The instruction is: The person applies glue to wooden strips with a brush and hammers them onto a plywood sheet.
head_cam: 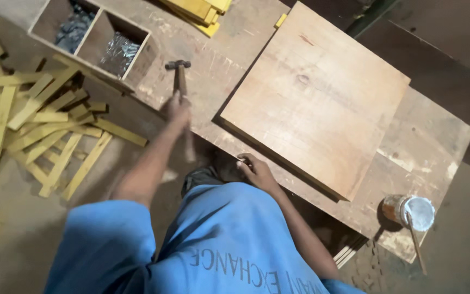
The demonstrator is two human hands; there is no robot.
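Observation:
My left hand is closed around the wooden handle of a hammer, whose metal head points away from me above the worn workbench. A large square plywood board lies flat on the bench to the right of the hammer. My right hand rests at the bench's near edge, just below the board's lower left side. Its fingers are curled, and I cannot make out whether anything is pinched in them.
An open wooden box with two compartments of dark and shiny nails stands at the bench's far left. Yellowish wooden slats lie heaped on the floor at left. Yellow boards are stacked at the top. A tin with a stick sits on the bench's right corner.

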